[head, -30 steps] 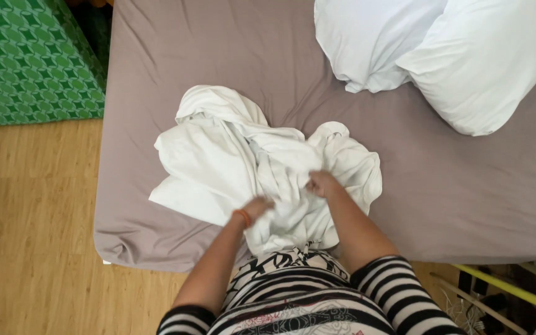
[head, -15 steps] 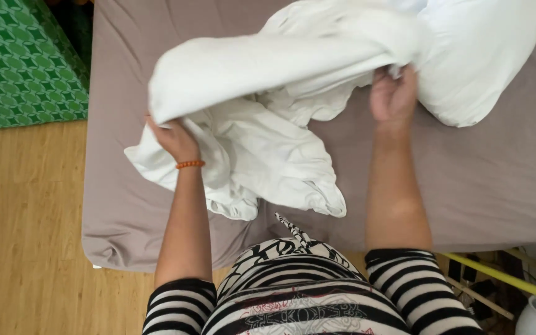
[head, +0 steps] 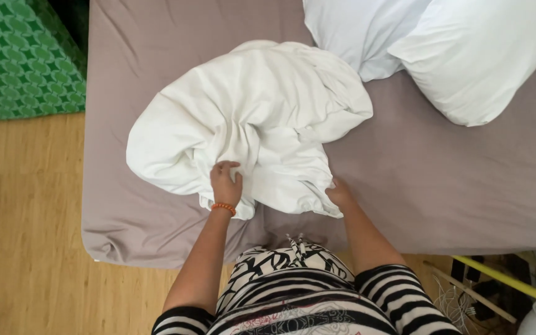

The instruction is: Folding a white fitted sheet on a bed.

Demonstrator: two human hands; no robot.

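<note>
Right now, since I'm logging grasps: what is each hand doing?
Left hand: closed, grip on a fold of the white sheet.
Right hand: at the sheet's near edge; grip cannot be told.

Crumpled white sheet (head: 249, 118), perhaps a duvet cover

both bare forearms reach forward from striped sleeves, elbows bent. the left hand (head: 226, 183) is curled, fingers pinching closed, an orange bead bracelet just behind the grip at the wrist. the right hand (head: 341, 195) lies lower, fingers tucked out of sight
</note>
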